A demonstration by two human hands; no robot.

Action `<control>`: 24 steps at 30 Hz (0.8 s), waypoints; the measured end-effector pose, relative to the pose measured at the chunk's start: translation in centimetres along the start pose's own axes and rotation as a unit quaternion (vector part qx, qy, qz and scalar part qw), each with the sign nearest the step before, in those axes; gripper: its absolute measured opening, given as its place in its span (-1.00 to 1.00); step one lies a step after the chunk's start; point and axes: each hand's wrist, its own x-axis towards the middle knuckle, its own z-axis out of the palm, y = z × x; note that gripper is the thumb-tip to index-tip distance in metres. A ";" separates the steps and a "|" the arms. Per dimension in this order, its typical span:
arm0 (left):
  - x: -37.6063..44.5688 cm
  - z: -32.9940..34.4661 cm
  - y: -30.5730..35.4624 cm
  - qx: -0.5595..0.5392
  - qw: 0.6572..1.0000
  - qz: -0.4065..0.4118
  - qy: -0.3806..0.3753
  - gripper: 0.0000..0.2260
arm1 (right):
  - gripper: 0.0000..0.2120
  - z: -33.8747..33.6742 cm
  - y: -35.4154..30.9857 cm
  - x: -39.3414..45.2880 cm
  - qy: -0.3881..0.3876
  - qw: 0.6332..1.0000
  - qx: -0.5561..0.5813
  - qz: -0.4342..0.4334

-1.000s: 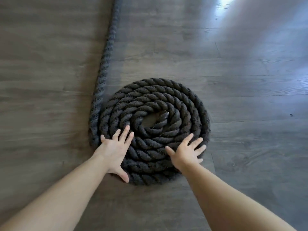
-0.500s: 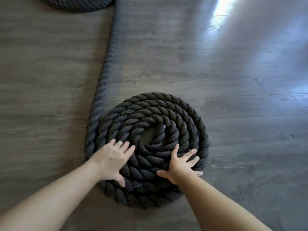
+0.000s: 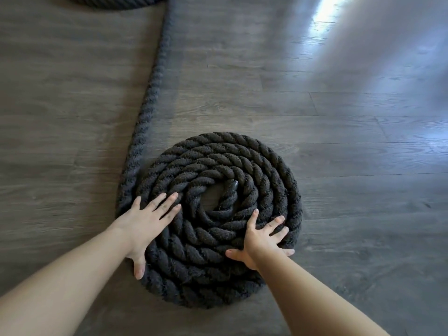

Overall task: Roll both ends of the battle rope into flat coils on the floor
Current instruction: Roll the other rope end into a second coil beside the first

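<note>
On one flat coil (image 3: 218,190), two hands press: left hand (image 3: 148,219), right hand (image 3: 263,238).

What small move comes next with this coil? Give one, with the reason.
Probably turn the coil further under both flat hands, left hand and right hand, to wind in the straight rope that runs from its left edge toward the far coil.

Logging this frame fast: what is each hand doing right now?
Left hand: open, fingers flat on the rope coil.
Right hand: open, fingers spread on the coil.
</note>
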 end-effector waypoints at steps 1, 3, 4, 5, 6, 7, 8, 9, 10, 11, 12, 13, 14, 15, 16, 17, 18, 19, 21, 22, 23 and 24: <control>-0.1 -0.1 0.1 -0.001 1.000 -0.004 -0.002 0.51 | 0.27 0.0 0.0 0.0 -0.001 1.000 0.002 -0.001; -0.1 -0.2 0.5 0.004 1.000 -0.011 -0.002 0.51 | 0.27 -0.2 0.0 0.0 -0.004 1.000 0.003 -0.001; -0.2 -0.3 0.6 0.006 1.000 -0.015 0.000 0.51 | 0.27 -0.3 0.0 -0.1 -0.006 1.000 0.001 -0.002; -0.2 -0.3 0.7 0.008 1.000 -0.017 0.002 0.51 | 0.27 -0.4 0.0 -0.1 -0.007 1.000 -0.001 -0.004; -0.2 -0.3 0.8 0.010 1.000 -0.019 0.004 0.51 | 0.27 -0.5 0.0 -0.1 -0.007 1.000 -0.005 -0.007; -0.3 -0.3 0.8 0.010 1.000 -0.019 0.005 0.50 | 0.26 -0.6 0.0 0.0 -0.007 1.000 -0.008 -0.010; -0.3 -0.3 0.7 0.009 1.000 -0.017 0.005 0.49 | 0.26 -0.7 0.0 0.0 -0.008 1.000 -0.010 -0.013; -0.3 -0.3 0.7 0.006 1.000 -0.014 0.004 0.49 | 0.26 -0.9 -0.1 0.1 -0.009 1.000 -0.012 -0.016; -0.4 -0.3 0.6 0.002 1.000 -0.013 0.004 0.48 | 0.26 -1.1 -0.1 0.2 -0.010 1.000 -0.015 -0.018; -0.4 -0.3 0.5 -0.003 1.000 -0.013 0.005 0.48 | 0.25 -1.3 -0.1 0.4 -0.009 1.000 -0.019 -0.022; -0.4 -0.2 0.5 -0.007 1.000 -0.014 0.007 0.48 | 0.25 -1.6 -0.2 0.6 -0.010 0.999 -0.023 -0.025; -0.4 -0.2 0.5 -0.009 1.000 -0.014 0.009 0.48 | 0.25 -1.9 -0.2 0.8 -0.010 0.999 -0.028 -0.028; -0.5 -0.3 0.5 -0.011 1.000 -0.013 0.010 0.48 | 0.25 -2.1 -0.2 1.0 -0.010 0.999 -0.033 -0.031; -0.5 -0.3 0.4 -0.016 1.000 -0.013 0.007 0.48 | 0.25 -2.4 -0.3 1.2 -0.010 0.999 -0.038 -0.033; -0.6 -0.4 0.4 -0.024 1.000 -0.013 0.003 0.49 | 0.26 -2.6 -0.3 1.5 -0.009 0.998 -0.042 -0.035; -0.6 -0.6 0.3 -0.032 0.999 -0.013 -0.001 0.50 | 0.26 -2.8 -0.4 1.7 -0.008 0.998 -0.046 -0.038; -0.7 -0.8 0.3 -0.039 0.999 -0.013 -0.006 0.48 | 0.26 -3.1 -0.5 2.0 -0.006 0.998 -0.050 -0.040; -0.6 -1.0 0.3 -0.045 0.999 -0.011 -0.010 0.46 | 0.27 -3.3 -0.5 2.2 -0.004 0.998 -0.054 -0.044; -0.5 -1.3 0.3 -0.061 0.998 -0.011 -0.015 0.45 | 0.27 -3.9 -0.5 2.6 -0.003 0.997 -0.063 -0.050; -0.5 -1.5 0.3 -0.067 0.998 -0.014 -0.016 0.45 | 0.26 -4.2 -0.6 2.8 -0.003 0.996 -0.069 -0.054; -0.5 -1.6 0.3 -0.070 0.997 -0.016 -0.018 0.45 | 0.26 -4.4 -0.7 2.9 -0.004 0.996 -0.074 -0.057; -0.5 -1.7 0.4 -0.073 0.997 -0.016 -0.018 0.45 | 0.26 -4.7 -0.7 3.0 -0.004 0.995 -0.078 -0.060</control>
